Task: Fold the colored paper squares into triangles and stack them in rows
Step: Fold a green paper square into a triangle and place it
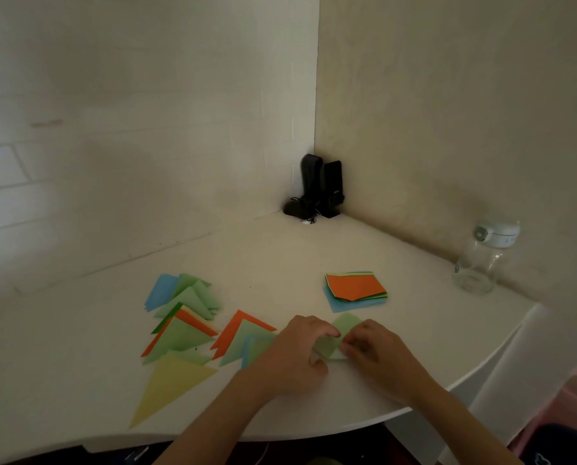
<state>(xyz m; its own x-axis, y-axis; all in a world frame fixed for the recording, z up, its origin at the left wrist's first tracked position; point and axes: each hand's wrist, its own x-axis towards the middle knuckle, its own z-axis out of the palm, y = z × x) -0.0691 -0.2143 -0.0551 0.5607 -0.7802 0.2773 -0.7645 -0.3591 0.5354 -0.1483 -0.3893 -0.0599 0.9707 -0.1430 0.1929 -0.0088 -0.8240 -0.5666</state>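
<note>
Toward the left part of the white table (280,263), folded triangles lie in overlapping rows: a blue-and-green group (183,293) farthest back, an orange-and-green row (179,337) below it, a lone yellow triangle (169,387) nearest the front edge, and a second orange-and-green row (243,340) just beside the hands. The left hand (293,354) and right hand (377,357) both pinch a pale green sheet (339,333) near the front edge, fingers curled on it; the fold appears partly made. To do this step well, the corners should meet exactly before the crease is pressed flat along the diagonal, with one hand holding the paper against the table. The stack of unfolded squares (355,290), orange on top, sits behind the hands, apart from them. A clear jar with a white lid (481,260) stands at the right edge by the wall. Black speakers (320,186) occupy the back corner. Walls are plain and pale; light is dim.
</note>
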